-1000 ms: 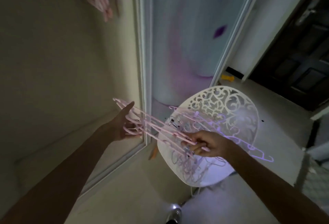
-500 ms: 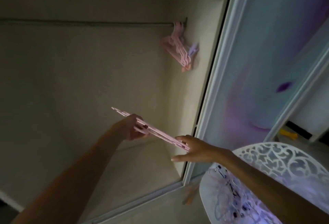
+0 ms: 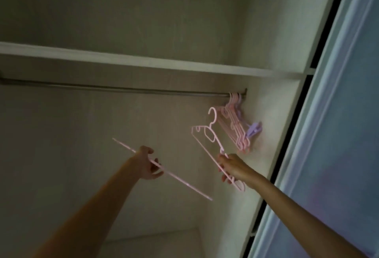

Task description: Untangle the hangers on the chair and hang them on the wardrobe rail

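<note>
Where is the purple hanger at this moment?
In the head view, the purple hanger hangs at the rail's right end, behind the pink hangers, beside the wardrobe side wall.

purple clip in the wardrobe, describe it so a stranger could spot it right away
Follow the wardrobe rail to its right end, where pink hangers hang bunched. The purple clip sits on their right, against the side wall: the only purple thing there.

Held hangers (image 3: 207,145) pale pink. Rail bunch (image 3: 235,126) pink, one lilac piece (image 3: 254,130), centre right. Rail (image 3: 123,89) grey metal. Shelf (image 3: 143,63) white. Sliding door (image 3: 344,114) pale blue, purple blotches.
</note>
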`<action>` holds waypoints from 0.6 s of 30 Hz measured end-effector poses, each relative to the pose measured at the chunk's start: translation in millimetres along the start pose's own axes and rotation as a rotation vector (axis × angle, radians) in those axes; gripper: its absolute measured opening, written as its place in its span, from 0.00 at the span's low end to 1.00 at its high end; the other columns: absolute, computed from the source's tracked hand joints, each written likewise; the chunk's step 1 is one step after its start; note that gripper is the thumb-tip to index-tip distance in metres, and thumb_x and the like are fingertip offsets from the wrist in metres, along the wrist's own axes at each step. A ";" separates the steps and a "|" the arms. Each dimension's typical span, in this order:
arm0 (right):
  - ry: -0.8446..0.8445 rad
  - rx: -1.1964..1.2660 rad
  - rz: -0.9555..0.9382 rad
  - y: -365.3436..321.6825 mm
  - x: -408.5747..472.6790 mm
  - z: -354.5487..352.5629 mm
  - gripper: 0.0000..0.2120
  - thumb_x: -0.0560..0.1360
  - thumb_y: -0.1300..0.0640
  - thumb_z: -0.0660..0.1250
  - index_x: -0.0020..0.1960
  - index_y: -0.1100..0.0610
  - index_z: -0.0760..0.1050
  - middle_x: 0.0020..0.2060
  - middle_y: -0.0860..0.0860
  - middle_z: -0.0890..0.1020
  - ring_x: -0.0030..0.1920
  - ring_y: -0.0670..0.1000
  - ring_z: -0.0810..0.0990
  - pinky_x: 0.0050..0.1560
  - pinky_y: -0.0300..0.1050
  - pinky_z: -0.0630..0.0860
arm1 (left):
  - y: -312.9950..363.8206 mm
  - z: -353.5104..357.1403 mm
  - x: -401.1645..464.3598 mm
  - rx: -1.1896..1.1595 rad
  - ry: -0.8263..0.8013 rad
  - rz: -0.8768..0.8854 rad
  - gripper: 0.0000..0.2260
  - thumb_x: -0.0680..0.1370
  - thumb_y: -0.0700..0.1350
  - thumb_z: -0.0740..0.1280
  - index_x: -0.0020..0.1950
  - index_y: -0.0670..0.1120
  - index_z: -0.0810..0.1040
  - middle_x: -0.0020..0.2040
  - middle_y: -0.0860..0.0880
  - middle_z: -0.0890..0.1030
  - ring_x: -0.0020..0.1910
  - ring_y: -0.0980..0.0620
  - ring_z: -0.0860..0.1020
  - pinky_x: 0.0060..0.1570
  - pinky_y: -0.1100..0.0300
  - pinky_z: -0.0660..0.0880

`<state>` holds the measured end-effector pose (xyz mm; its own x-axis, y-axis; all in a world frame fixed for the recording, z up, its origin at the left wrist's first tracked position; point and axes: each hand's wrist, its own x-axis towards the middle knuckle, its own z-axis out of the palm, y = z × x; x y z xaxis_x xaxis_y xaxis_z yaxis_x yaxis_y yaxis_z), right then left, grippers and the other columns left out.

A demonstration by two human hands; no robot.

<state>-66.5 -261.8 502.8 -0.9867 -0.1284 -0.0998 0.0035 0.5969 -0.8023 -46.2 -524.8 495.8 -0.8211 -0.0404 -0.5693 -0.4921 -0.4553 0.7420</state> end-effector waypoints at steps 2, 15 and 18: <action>0.040 -0.068 -0.010 -20.2 35.0 -4.5 0.15 0.80 0.49 0.53 0.53 0.60 0.70 0.35 0.53 0.78 0.23 0.46 0.78 0.22 0.37 0.72 | 18.0 2.3 16.2 -0.033 -0.049 0.016 0.13 0.77 0.47 0.55 0.36 0.40 0.66 0.32 0.46 0.68 0.34 0.50 0.69 0.41 0.51 0.70; 0.053 -0.103 0.091 -94.8 163.3 -3.0 0.11 0.81 0.56 0.52 0.56 0.63 0.65 0.40 0.58 0.75 0.18 0.49 0.77 0.17 0.36 0.71 | 125.1 47.5 98.1 -0.012 -0.271 0.128 0.07 0.79 0.36 0.54 0.46 0.34 0.69 0.39 0.40 0.73 0.35 0.43 0.80 0.49 0.46 0.77; 0.052 -0.065 0.110 -79.6 164.8 7.6 0.13 0.81 0.56 0.53 0.57 0.65 0.67 0.44 0.61 0.76 0.22 0.50 0.78 0.19 0.37 0.72 | 131.6 58.1 111.2 0.005 -0.288 0.162 0.10 0.78 0.32 0.53 0.39 0.36 0.69 0.38 0.40 0.73 0.33 0.43 0.81 0.45 0.49 0.79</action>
<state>-228.1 -336.4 545.7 -0.9880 -0.0191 -0.1531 0.1033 0.6551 -0.7485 -219.1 -537.5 550.6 -0.9365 0.1414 -0.3208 -0.3491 -0.4592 0.8168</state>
